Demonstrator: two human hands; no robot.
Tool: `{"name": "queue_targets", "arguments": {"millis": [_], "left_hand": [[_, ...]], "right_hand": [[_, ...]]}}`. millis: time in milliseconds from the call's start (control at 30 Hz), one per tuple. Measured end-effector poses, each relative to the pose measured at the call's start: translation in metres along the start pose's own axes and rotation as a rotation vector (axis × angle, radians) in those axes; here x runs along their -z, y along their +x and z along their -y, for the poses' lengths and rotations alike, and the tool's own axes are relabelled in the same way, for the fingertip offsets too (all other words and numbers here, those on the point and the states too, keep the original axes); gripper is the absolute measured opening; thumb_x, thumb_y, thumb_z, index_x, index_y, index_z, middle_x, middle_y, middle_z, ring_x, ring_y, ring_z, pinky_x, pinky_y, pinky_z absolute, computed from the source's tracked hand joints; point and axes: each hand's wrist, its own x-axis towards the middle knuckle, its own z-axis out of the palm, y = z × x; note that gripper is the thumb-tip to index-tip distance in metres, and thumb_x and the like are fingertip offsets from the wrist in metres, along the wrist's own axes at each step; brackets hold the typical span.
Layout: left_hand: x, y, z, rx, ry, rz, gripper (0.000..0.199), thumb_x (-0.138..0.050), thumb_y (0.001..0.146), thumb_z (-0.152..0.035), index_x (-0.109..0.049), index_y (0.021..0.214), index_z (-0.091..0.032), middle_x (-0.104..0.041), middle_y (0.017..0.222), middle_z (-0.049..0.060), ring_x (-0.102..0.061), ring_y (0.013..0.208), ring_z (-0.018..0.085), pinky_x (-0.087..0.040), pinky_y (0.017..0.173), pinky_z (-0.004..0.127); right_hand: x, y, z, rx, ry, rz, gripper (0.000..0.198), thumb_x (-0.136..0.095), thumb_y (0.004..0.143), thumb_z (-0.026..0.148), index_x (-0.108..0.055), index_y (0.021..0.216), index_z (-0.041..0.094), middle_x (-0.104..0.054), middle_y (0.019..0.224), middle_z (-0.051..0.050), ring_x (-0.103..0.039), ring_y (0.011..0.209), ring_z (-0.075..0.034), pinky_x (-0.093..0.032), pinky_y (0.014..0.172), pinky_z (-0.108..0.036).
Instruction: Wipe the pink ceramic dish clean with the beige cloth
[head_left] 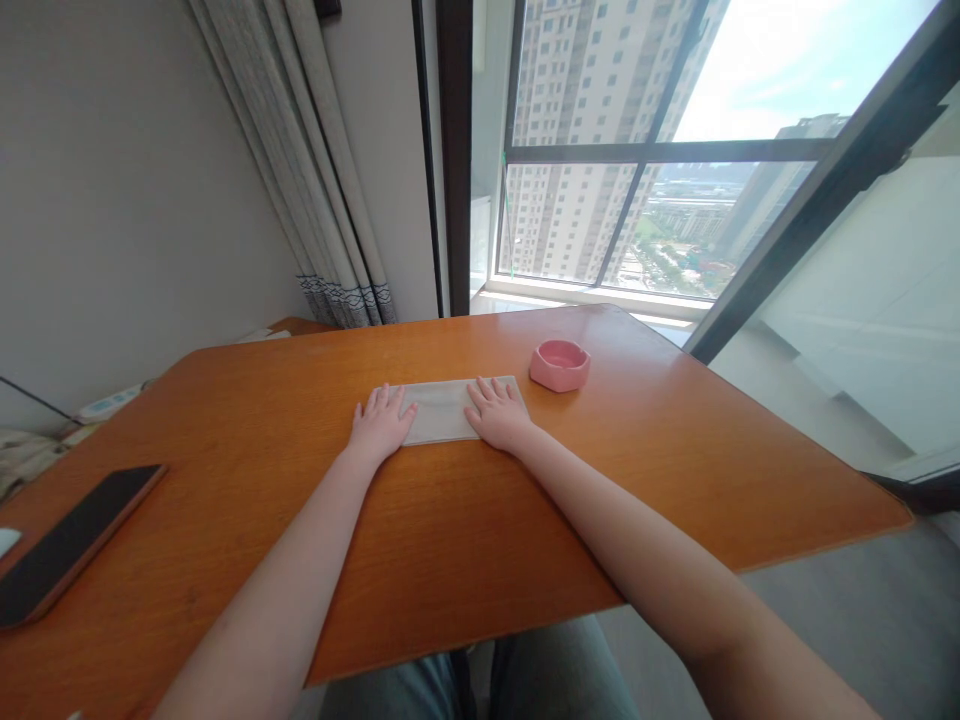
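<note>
A light, flat folded cloth (442,412) lies on the wooden table (420,560), its long side running left to right. On its left end rests my left hand (379,425), palm down with the fingers spread. My right hand (498,412) lies the same way on the right end, fingers apart. Both hands press flat on the cloth without gripping it, and they cover parts of its two ends. Just right of my right hand and a little farther back stands a pink angular bowl (559,365), apart from the cloth.
A dark flat phone-like slab (79,535) lies at the table's left, with a white object (7,541) beside it at the frame edge. Behind the table hang grey curtains (330,200) next to a large window (637,150). My knees (480,680) are under the front edge.
</note>
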Motion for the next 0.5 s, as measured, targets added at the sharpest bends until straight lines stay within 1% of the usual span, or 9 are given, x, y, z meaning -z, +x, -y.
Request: {"name": "queue_targets", "arguments": {"millis": [33,100,267,333,400,500], "left_hand": [[0.001,0.000,0.001,0.041,0.017,0.011,0.069,-0.019,0.089,-0.056,-0.028,0.147,-0.018,-0.018,0.155,0.012,-0.019,0.142,0.033,-0.016,0.112,0.055],[0.003,0.002,0.004,0.079,0.038,0.031,0.070,-0.017,0.089,-0.055,-0.025,0.148,-0.018,-0.015,0.156,0.012,-0.018,0.142,0.033,-0.015,0.113,0.054],[0.005,0.002,0.005,0.079,0.044,0.089,0.071,-0.014,0.088,-0.057,-0.021,0.149,-0.022,-0.010,0.157,0.009,-0.014,0.143,0.031,-0.012,0.112,0.056],[0.008,0.000,0.003,0.090,0.043,0.073,0.069,-0.014,0.089,-0.056,-0.021,0.149,-0.023,-0.011,0.157,0.010,-0.015,0.143,0.032,-0.014,0.111,0.058],[0.014,-0.004,0.001,0.108,0.037,0.005,0.068,-0.015,0.090,-0.054,-0.021,0.149,-0.020,-0.020,0.155,0.015,-0.023,0.140,0.034,-0.022,0.108,0.058],[0.026,-0.010,-0.001,0.160,0.056,-0.090,0.068,-0.022,0.090,-0.049,-0.021,0.148,-0.015,-0.044,0.139,0.023,-0.043,0.127,0.038,-0.039,0.096,0.053]], "right_hand": [[-0.001,0.000,0.000,-0.021,-0.005,-0.007,0.062,-0.022,0.094,0.049,-0.022,0.148,0.020,-0.014,0.157,-0.008,-0.010,0.143,-0.031,-0.008,0.114,-0.049],[-0.002,0.001,0.000,-0.045,-0.012,-0.017,0.063,-0.023,0.093,0.050,-0.022,0.148,0.020,-0.014,0.156,-0.011,-0.011,0.143,-0.031,-0.008,0.113,-0.049],[-0.002,-0.001,0.001,-0.029,-0.008,-0.043,0.058,-0.026,0.094,0.041,-0.025,0.147,0.019,-0.018,0.155,-0.012,-0.014,0.142,-0.033,-0.010,0.113,-0.050],[-0.001,-0.002,0.001,-0.028,0.006,-0.052,0.057,-0.025,0.094,0.038,-0.026,0.147,0.018,-0.019,0.155,-0.012,-0.015,0.142,-0.032,-0.010,0.113,-0.049],[0.000,-0.003,0.001,-0.079,0.015,-0.068,0.056,-0.025,0.093,0.035,-0.029,0.146,0.017,-0.019,0.155,-0.012,-0.015,0.142,-0.032,-0.010,0.113,-0.050],[0.000,-0.005,0.002,-0.197,0.032,-0.082,0.057,-0.027,0.092,0.035,-0.030,0.145,0.016,-0.019,0.155,-0.015,-0.013,0.142,-0.035,-0.011,0.111,-0.054]]}}
